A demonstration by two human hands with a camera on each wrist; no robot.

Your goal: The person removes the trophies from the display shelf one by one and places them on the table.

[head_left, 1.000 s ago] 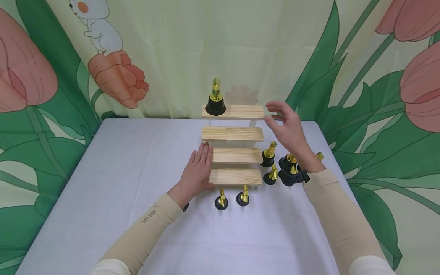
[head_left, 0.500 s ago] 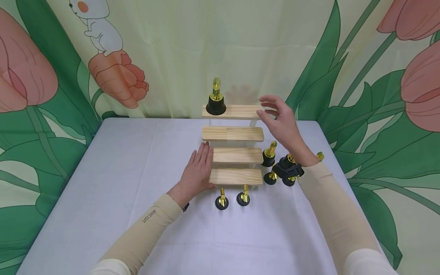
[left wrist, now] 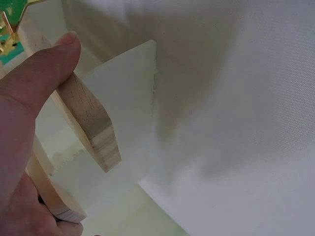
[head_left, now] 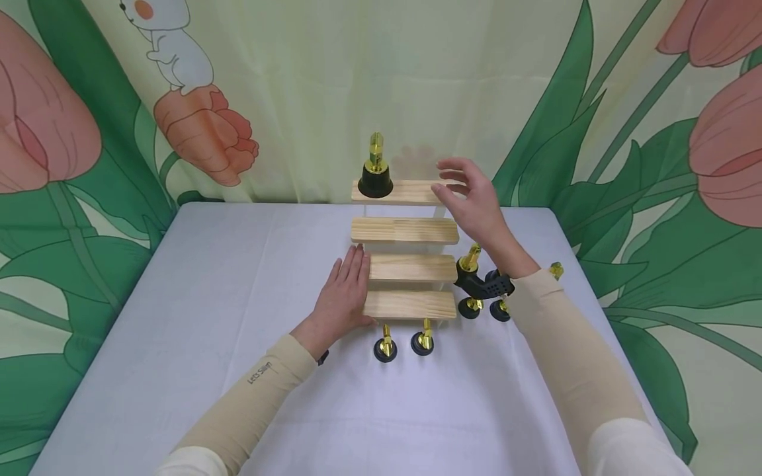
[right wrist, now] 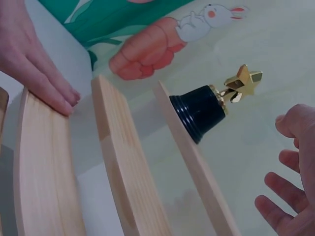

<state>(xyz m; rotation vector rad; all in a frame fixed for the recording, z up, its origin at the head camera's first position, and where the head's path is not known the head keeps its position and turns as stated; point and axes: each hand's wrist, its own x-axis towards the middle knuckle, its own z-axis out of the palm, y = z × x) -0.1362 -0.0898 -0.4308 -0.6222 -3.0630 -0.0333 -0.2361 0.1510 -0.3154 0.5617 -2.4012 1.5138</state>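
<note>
A four-tier wooden display stand [head_left: 413, 268] rises stepwise on the table. My left hand [head_left: 339, 301] rests along its left side, fingers straight; in the left wrist view the thumb [left wrist: 61, 56] lies over the end of a board. On the left of the top tier stands a small star trophy [head_left: 375, 178] with a black base and gold star. My right hand [head_left: 473, 201] hovers over the right end of that tier, fingers spread and slightly bent, holding nothing. In the right wrist view a gap separates those fingers [right wrist: 278, 191] from the trophy.
Two more trophies [head_left: 385, 347] stand before the stand's lowest tier. Several others [head_left: 469, 258] are grouped right of the stand, partly hidden by my right wrist and its black strap [head_left: 494, 285]. A white cloth covers the table [head_left: 238, 277]; a printed curtain [head_left: 309, 99] hangs behind.
My right hand has moved left and slightly away from me, from beside the top tier to over its right end. The left hand and the trophies have stayed in place.
</note>
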